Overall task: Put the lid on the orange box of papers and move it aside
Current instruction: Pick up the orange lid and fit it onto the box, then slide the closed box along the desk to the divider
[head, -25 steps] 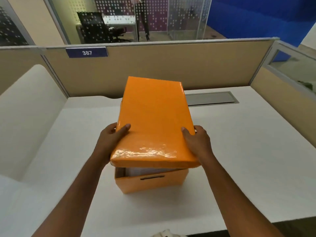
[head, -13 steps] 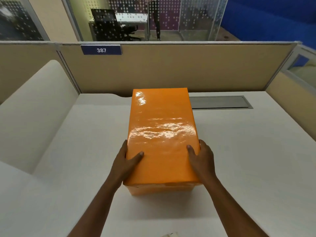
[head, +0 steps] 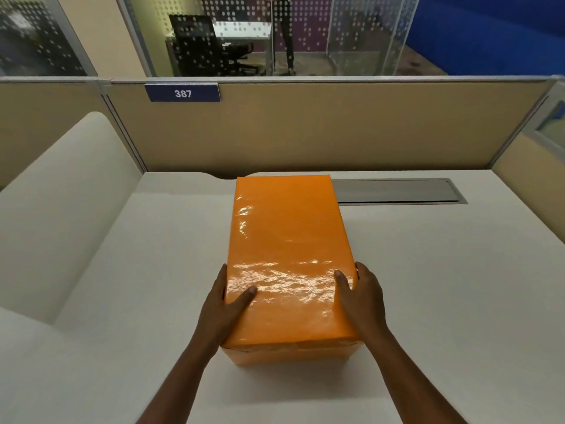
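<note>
Lowered flat onto the orange box point(head: 290, 353), the lid point(head: 287, 255) is clasped by left hand point(head: 224, 304) and right hand point(head: 362, 296).

You cannot see the papers: the lid point(head: 287, 255) covers them, and your fingers point(head: 362, 270) hide behind its sides.

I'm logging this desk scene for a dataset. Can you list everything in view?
lid: one, glossy orange, seated on the box
box: one, orange, mid-desk, only its near face showing
desk: one, white
cable tray cover: one, grey, at the desk's rear, right of the box
partition: beige, behind the desk
number plate: one, blue, reads 387
office chair: one, black, behind glass
hands: left hand and right hand gripping the lid's near sides
</note>
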Demonstrator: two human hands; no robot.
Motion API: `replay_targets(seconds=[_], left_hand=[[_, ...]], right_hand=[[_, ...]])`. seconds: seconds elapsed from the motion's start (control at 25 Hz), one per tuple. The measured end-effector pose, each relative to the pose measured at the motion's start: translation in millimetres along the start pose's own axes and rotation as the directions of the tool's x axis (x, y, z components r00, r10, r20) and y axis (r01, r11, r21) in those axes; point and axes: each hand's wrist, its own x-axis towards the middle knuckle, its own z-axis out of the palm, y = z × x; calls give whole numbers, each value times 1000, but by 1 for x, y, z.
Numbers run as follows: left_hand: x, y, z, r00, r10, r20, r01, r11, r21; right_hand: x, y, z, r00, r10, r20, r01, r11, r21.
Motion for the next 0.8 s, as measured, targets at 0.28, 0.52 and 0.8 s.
replay_targets(seconds=[0.28,0.52,0.8], left_hand=[[58,18,-10,992,-108,-70,104,993,-60],[153,58,0,998,39,-40,-37,998,48],[202,59,-7,998,36,54,-37,999,31]], right_hand=[[33,-14,-3,999,20,34,-9,955,-297],[128,-72,13,968,-226,108,250,911,-328],[181,-80,38,948,-247,204,296,916,-269]])
